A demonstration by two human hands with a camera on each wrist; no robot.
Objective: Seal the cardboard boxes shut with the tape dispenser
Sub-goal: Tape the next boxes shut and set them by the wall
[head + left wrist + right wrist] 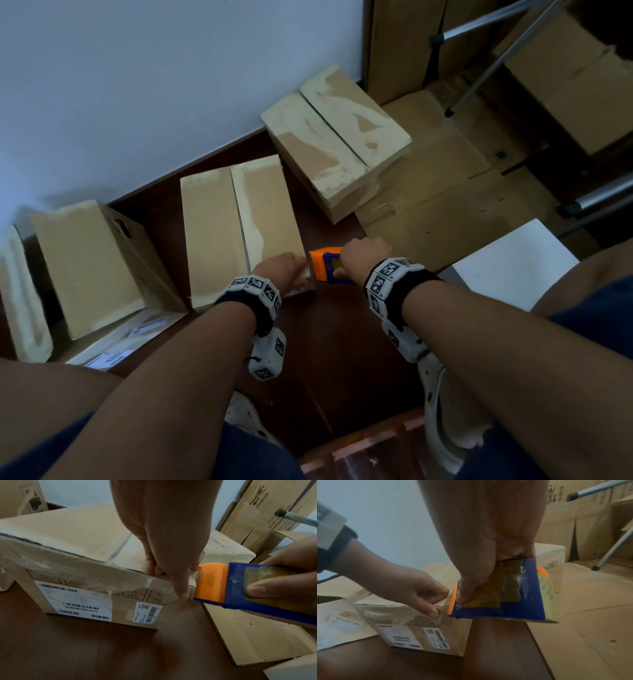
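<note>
Tape dispenser, blue-and-orange plastic [240,586], gripped in our right hand [363,255] at the near corner of the brown cardboard box [239,222] on the floor.
Our left hand [286,269] pinches that corner's edge; if it slips, the tape may wrinkle or miss the seam.

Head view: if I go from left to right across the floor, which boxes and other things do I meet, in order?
Tilted box → box with closed flaps, gripped at its near right corner by the left hand → tape dispenser, held by the right hand → flattened cardboard → white sheet.
</note>
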